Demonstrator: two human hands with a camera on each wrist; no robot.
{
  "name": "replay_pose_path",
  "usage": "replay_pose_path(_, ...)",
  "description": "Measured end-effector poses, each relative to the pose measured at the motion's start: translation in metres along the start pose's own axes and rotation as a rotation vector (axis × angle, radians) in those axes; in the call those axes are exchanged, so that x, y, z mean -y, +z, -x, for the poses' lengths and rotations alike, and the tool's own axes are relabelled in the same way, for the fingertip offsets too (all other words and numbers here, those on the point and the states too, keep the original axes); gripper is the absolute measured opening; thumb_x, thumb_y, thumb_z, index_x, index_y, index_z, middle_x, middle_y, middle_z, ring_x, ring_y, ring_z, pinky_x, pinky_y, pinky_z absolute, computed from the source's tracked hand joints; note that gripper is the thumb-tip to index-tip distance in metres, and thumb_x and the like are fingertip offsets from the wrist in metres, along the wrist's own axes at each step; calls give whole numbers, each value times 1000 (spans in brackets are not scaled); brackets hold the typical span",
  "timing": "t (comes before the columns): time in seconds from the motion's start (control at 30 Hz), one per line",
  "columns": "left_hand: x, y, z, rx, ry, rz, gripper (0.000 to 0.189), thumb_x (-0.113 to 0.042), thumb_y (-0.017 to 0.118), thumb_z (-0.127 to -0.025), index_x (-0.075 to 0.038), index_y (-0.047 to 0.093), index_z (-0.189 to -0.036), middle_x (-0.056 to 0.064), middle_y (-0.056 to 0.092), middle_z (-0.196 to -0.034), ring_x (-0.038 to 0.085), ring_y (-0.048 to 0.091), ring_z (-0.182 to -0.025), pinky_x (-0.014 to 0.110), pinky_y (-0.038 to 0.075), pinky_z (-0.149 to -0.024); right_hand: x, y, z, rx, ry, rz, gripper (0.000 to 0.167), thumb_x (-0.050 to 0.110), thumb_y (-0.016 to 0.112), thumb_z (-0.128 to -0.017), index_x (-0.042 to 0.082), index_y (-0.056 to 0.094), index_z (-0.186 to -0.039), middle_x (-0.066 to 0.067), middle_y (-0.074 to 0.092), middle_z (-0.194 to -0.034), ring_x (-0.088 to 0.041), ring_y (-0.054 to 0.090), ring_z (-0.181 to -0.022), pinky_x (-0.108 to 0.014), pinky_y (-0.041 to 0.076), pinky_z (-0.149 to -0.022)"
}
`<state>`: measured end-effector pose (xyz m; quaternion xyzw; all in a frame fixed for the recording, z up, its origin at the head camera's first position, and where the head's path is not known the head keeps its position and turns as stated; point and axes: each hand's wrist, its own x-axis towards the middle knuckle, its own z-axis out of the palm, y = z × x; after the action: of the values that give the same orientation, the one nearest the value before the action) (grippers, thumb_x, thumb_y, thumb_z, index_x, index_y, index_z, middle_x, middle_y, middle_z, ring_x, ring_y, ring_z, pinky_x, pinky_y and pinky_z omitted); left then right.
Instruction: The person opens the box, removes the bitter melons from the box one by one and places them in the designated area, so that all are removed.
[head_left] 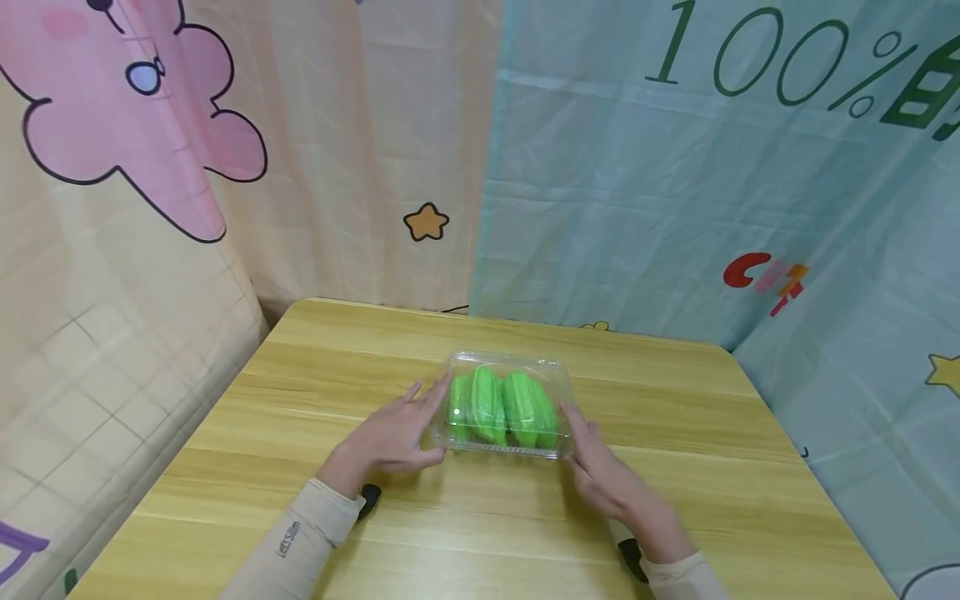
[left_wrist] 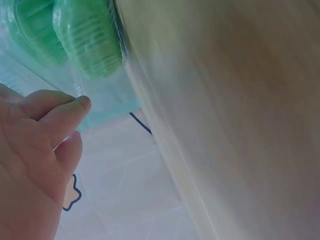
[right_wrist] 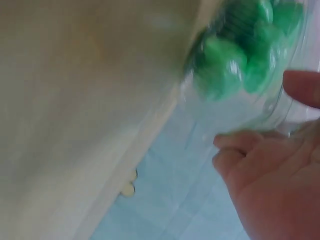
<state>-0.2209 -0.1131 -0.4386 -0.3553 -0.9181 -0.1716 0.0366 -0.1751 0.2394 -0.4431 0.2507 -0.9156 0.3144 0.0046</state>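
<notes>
A clear plastic food box (head_left: 561, 379) with a lid is near the middle of the table in the head view, held between the two hands. Inside it lie several bright green, ridged, oblong pieces (head_left: 487, 406), side by side. At the box's left side, the left hand (head_left: 393, 432) grips the edge, fingers toward the back and thumb near the front corner. The right hand (head_left: 607, 477) holds the opposite edge. In the right wrist view its thumb (right_wrist: 302, 89) lies on one face of the box and the other fingers on another.
The box is over a wooden-patterned table (head_left: 315, 358) with rounded back corners. Printed curtains (head_left: 360, 150) hang behind it and along both sides. Dark wrist straps (head_left: 369, 500) show at both sleeves.
</notes>
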Motion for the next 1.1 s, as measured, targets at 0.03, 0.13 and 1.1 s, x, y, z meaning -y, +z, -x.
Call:
replay_pose_path(0.03,-1,0,0,-1,-4,0,104,-45,59,-90,-2,-5,-160,18,23,-161,41,26,-146,46,16,-121,2,1,0,3,9,-11,73,-3,45,-100,-1,3,-160,-26,3,-164,-44,4,-149,-62,3,-117)
replay_pose_path(0.13,-3,2,0,-10,-18,12,102,-43,58,-91,-3,-5,-160,18,23,-161,45,24,-145,48,19,-120,5,3,1,-1,37,-18,73,-4,43,-100,-1,2,-160,-26,2,-164,-44,4,-149,-60,4,-118)
replay_pose_path(1.1,-10,13,0,-95,-177,146,75,-27,46,-103,-8,5,-162,26,51,-143,51,28,-141,59,30,-113,4,11,-6,-97,11,111,66,-1,49,-100,-2,19,-158,-28,24,-159,-40,24,-146,-56,19,-117)
